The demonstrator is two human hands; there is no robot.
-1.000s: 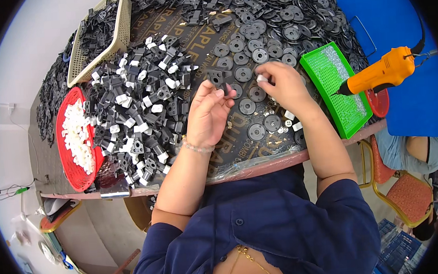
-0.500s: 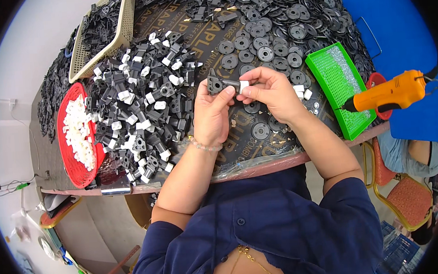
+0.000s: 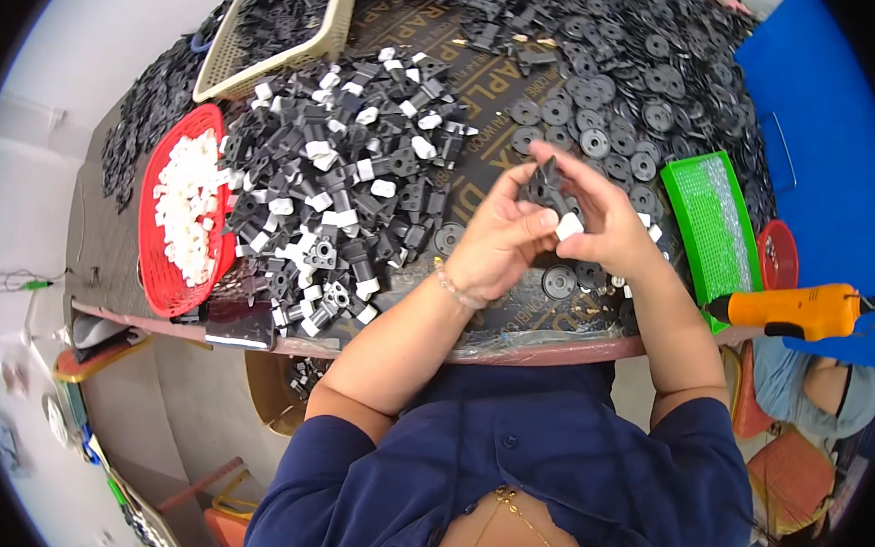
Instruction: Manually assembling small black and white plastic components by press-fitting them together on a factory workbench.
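Observation:
In front of my body, both hands are closed round one black plastic part (image 3: 550, 184) with a white plastic cap (image 3: 569, 227) at its near end. My left hand (image 3: 500, 235) grips the black body, thumb across it. The thumb of my right hand (image 3: 610, 228) presses by the white cap, and its fingers reach over the far side. Part of the piece is hidden by the fingers. To the left lies a heap of black parts with white caps (image 3: 347, 194). Black round discs (image 3: 595, 144) spread beyond my hands.
A red basket (image 3: 149, 256) of white caps stands at the left. A cream basket (image 3: 338, 34) holds black parts at the back. On the right are a green tray (image 3: 701, 247) of small metal pieces, a red bowl (image 3: 779, 253) and an orange power screwdriver (image 3: 795, 310).
The piece has turned from lying crosswise to pointing away from me, and my right fingers have moved over its far side. The whole view has shifted.

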